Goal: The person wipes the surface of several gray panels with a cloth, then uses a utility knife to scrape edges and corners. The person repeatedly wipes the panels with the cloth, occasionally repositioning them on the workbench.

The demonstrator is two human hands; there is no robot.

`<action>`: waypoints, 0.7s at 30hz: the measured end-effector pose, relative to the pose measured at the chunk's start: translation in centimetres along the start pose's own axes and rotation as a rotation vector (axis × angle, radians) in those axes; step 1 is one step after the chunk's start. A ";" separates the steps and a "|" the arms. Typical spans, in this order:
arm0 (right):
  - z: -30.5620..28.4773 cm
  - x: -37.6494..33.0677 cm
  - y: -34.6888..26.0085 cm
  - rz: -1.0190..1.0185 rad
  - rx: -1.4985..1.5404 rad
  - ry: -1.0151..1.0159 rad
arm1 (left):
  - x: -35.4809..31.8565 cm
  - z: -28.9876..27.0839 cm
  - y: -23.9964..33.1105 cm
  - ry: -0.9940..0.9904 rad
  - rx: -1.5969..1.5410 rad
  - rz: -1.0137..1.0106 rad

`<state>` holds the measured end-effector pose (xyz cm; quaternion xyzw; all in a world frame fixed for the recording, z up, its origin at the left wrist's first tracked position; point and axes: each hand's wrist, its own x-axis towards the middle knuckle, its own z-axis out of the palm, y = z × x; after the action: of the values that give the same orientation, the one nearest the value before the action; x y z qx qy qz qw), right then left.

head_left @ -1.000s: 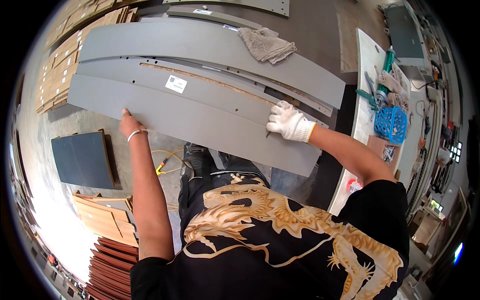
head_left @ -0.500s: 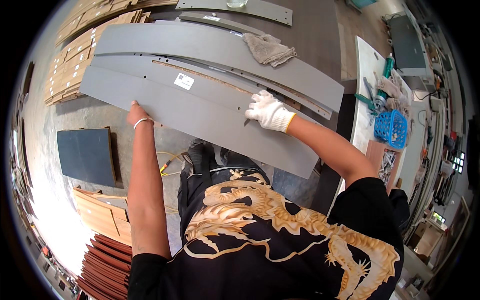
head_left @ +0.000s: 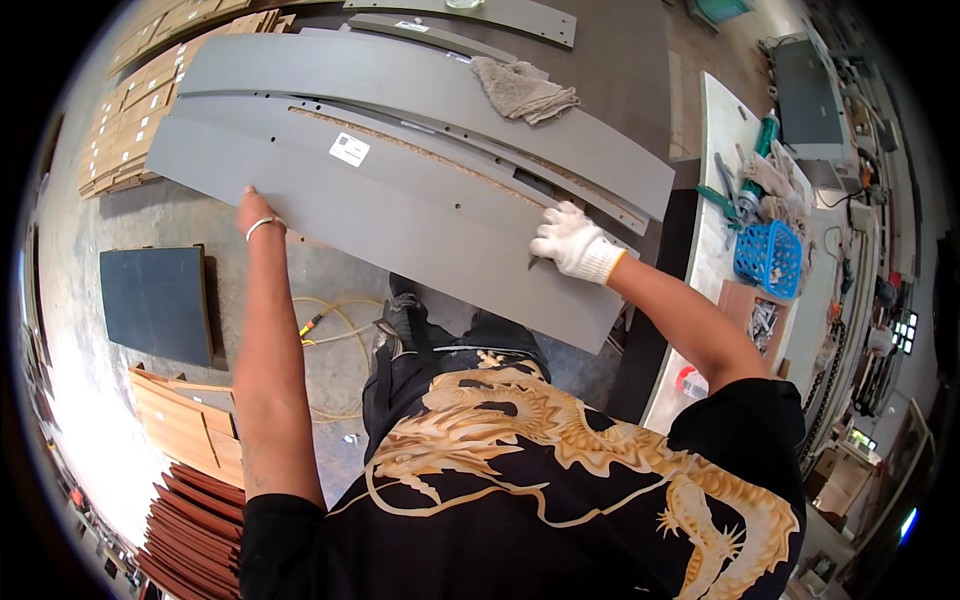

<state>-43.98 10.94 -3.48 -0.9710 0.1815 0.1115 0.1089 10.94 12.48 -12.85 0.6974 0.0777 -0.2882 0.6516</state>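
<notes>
A long grey panel [head_left: 400,200] lies across in front of me, with a white label and a few dark holes in its face. My left hand [head_left: 259,211], bare with a white band at the wrist, grips the panel's near edge toward its left end. My right hand [head_left: 575,243], in a white knitted glove, rests on the panel's right part. Its fingers are curled closed, and a small dark tip sticks out beneath them; the rest of that thing is hidden in the glove. Along the panel's far side runs a strip of bare chipboard.
Behind lie more grey panels [head_left: 400,85] with a crumpled cloth [head_left: 523,91] on top. At right, a bench holds a blue basket [head_left: 768,258], tools and rags. Stacked brown boards [head_left: 130,125] stand at left; a dark panel [head_left: 155,303] and a yellow hose [head_left: 352,322] are on the floor.
My gloved right hand has slid to the right along the panel. My left hand keeps its hold on the near edge. The whole view has shifted a little.
</notes>
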 end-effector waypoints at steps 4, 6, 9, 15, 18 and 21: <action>-0.1 -1.1 0.8 -0.075 -0.005 -0.062 | 4.1 -1.1 -0.8 -0.059 0.006 0.022; 0.9 -3.5 1.5 -0.119 0.006 -0.060 | 4.5 -0.7 -0.9 -0.046 0.050 -0.007; 3.0 -6.0 2.5 -0.224 -0.014 0.140 | 8.6 -5.0 3.5 -0.085 0.133 0.113; 5.9 -15.8 3.2 -0.147 -0.026 0.083 | 7.8 -2.4 0.6 -0.053 0.177 0.076; 5.6 -18.0 3.5 -0.175 -0.047 -0.027 | 10.6 -4.7 2.9 -0.077 0.458 0.145; 6.9 -22.5 3.2 -0.034 -0.010 -0.217 | 10.8 -3.3 1.5 -0.108 0.393 0.124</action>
<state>-66.83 17.14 -4.87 -0.9567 0.1514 0.2148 0.1249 21.57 12.56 -17.00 0.7981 -0.0581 -0.2942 0.5226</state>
